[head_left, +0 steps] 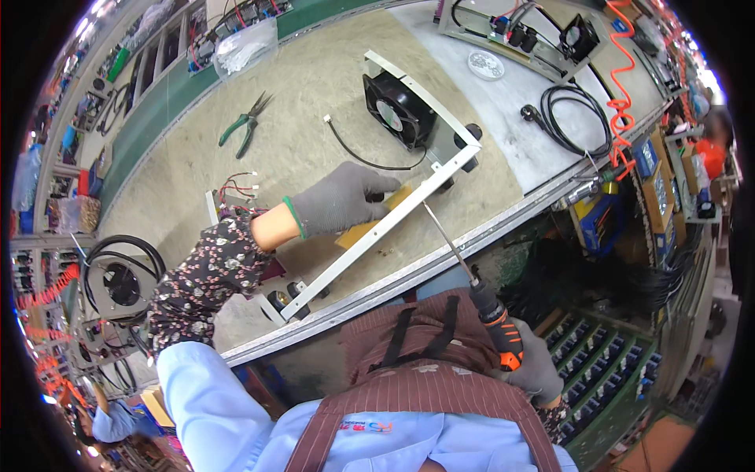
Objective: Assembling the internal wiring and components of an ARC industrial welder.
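Observation:
My left hand point(343, 198), in a grey glove, grips a flat yellow piece point(360, 233) against the inner side of a pale metal frame point(377, 226); the glove hides part of that piece. My right hand point(538, 363), also gloved, is closed round the handle of an orange and black power screwdriver point(500, 337). Its long bit points up and left, with the tip at the frame's near bar. A black fan point(398, 112) sits inside the frame's far corner, a black lead trailing from it. Dark round feet point(279, 300) show at the frame's near-left end.
Green-handled pliers point(244, 130) lie left of the fan. A coiled black cable point(572, 119), a small clear dish point(486, 65) and another frame assembly point(523, 38) are at the far right. A coiled orange hose point(621, 86) hangs there. Below the bench edge stands a green compartment tray point(605, 370).

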`<move>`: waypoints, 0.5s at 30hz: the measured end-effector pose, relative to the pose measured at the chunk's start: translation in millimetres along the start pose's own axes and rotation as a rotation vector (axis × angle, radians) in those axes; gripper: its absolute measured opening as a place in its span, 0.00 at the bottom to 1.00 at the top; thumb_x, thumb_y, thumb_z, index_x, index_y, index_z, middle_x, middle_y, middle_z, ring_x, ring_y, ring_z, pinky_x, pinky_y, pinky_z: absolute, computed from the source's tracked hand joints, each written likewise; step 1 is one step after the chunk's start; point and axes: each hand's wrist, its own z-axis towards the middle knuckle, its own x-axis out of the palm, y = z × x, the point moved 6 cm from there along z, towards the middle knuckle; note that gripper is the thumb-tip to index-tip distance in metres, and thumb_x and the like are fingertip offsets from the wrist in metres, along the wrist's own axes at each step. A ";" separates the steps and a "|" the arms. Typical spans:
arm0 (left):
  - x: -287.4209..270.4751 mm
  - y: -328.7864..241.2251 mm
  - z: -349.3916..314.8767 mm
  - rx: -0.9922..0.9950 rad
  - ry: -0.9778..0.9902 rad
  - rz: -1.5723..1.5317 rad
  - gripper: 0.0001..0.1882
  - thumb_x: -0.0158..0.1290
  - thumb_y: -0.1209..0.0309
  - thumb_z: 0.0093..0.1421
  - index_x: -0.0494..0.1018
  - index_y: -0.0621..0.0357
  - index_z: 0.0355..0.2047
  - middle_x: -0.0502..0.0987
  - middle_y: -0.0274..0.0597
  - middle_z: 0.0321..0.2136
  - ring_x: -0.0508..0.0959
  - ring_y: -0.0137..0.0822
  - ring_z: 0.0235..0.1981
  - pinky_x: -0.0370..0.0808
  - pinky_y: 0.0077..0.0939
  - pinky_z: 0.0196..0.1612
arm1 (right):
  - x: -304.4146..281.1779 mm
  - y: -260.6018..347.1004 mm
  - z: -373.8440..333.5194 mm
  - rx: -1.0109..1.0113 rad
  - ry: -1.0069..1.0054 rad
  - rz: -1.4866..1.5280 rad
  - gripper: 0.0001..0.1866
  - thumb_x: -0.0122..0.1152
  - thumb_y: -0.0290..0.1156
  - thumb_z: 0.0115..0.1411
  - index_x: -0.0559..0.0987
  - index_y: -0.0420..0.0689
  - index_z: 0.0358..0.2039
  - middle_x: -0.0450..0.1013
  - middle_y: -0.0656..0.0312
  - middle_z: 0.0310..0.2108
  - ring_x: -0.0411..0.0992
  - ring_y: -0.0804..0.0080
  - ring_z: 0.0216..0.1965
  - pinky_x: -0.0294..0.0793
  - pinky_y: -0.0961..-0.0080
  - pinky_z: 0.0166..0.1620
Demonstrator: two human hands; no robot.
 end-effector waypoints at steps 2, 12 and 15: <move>-1.3 -0.3 -2.4 0.006 0.038 0.012 0.18 0.53 0.72 0.55 0.73 0.60 0.47 0.78 0.54 0.32 0.78 0.35 0.28 0.74 0.29 0.36 | 0.6 -2.9 -1.9 0.077 0.012 0.034 0.44 0.75 0.33 0.34 0.65 0.43 0.55 0.75 0.52 0.39 0.76 0.58 0.41 0.75 0.69 0.43; 20.0 0.7 -0.4 0.378 0.050 -0.133 0.13 0.49 0.72 0.54 0.68 0.58 0.41 0.71 0.48 0.28 0.75 0.48 0.32 0.72 0.39 0.34 | -1.9 -2.6 -2.5 0.221 -0.055 -0.080 0.42 0.76 0.31 0.36 0.67 0.40 0.54 0.75 0.58 0.38 0.74 0.73 0.36 0.74 0.74 0.42; 28.1 5.6 -3.7 0.417 0.043 -0.118 0.11 0.48 0.72 0.54 0.66 0.58 0.39 0.71 0.47 0.29 0.76 0.48 0.31 0.74 0.39 0.32 | -2.3 -6.9 -3.4 0.291 -0.061 -0.138 0.43 0.77 0.31 0.34 0.66 0.41 0.53 0.75 0.58 0.37 0.75 0.71 0.35 0.74 0.74 0.40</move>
